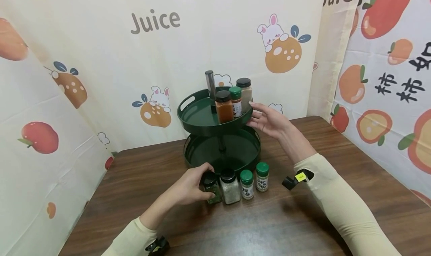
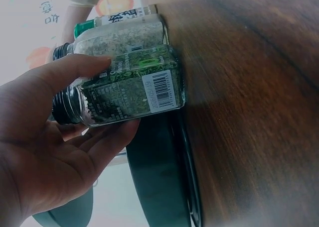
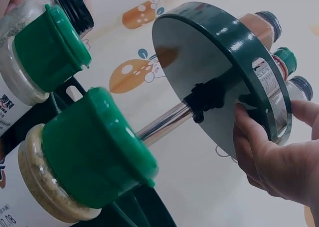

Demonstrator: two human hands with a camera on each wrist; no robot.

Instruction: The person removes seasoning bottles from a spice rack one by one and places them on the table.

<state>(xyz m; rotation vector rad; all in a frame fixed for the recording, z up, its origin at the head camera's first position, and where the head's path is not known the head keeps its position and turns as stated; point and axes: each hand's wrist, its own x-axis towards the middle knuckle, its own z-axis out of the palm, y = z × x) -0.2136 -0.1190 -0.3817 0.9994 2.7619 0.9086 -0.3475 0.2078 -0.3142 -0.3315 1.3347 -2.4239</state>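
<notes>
Herb jar (image 2: pixel 134 87), long axis roughly upright, sits in the left hand (image 1: pixel 190 185), pinched by thumb and fingers, just beside the near edge of the lower tray (image 1: pixel 203 151). The right hand (image 1: pixel 271 122), farther from it, grips the upper tray's (image 1: pixel 198 115) right edge.

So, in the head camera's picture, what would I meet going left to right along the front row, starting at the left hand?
Left hand, black-lidded clear jar of green herbs, black-lidded clear jar with pale contents, green-capped clear bottle with white label, second green-capped clear bottle with white label.
</notes>
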